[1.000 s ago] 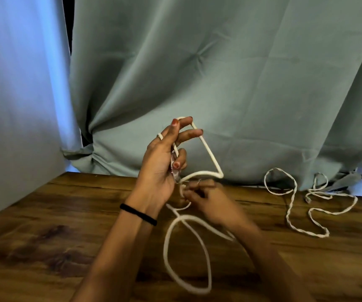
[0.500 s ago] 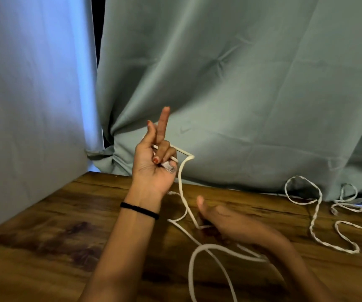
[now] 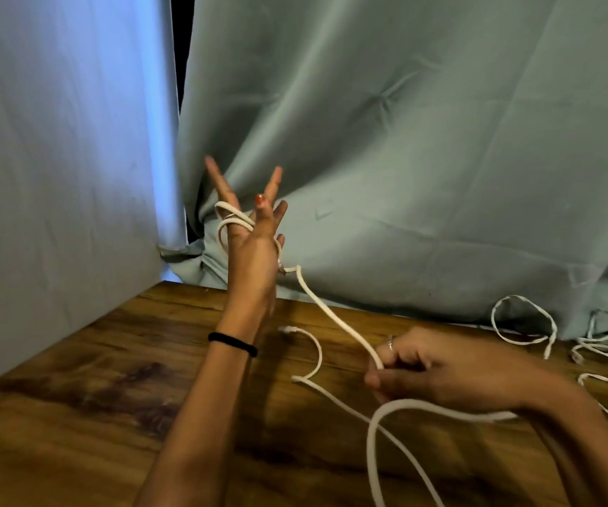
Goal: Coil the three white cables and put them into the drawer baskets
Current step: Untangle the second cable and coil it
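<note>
Cable: white, round cord. Two loops wound around the left hand at centre-left of frame, passing over the little-finger side and across the palm toward the thumb. From the thumb side one strand runs down-right, taut, into the right hand at centre-right. Below that hand the cord comes out, sweeps left in a wide bend and drops off the bottom edge. Another strand crosses it on the table; its free end curls up in a hook shape, tip lying mid-frame between the two forearms.

Left hand: raised upright off the table, fingers straight and splayed, red polish on a nail. Fingers not curled around the cord; loops hang on the spread hand. Black band on the wrist.

Right hand: low, just above the table, fingers curled, pinching the taut strand between thumb and fingers. Ring on one finger. Hand motion-blurred; exact finger positions not readable.

Other cables: thinner, twisted white cord lying loose in open loops at the right edge of the table, near the curtain, well apart from both hands. Cannot tell whether this is one cord or two.

Surround: dark wood-grain table. Grey-green curtain fills upper centre and right, folds bunched at the table's far edge. Pale blue-lit panel fills upper left
</note>
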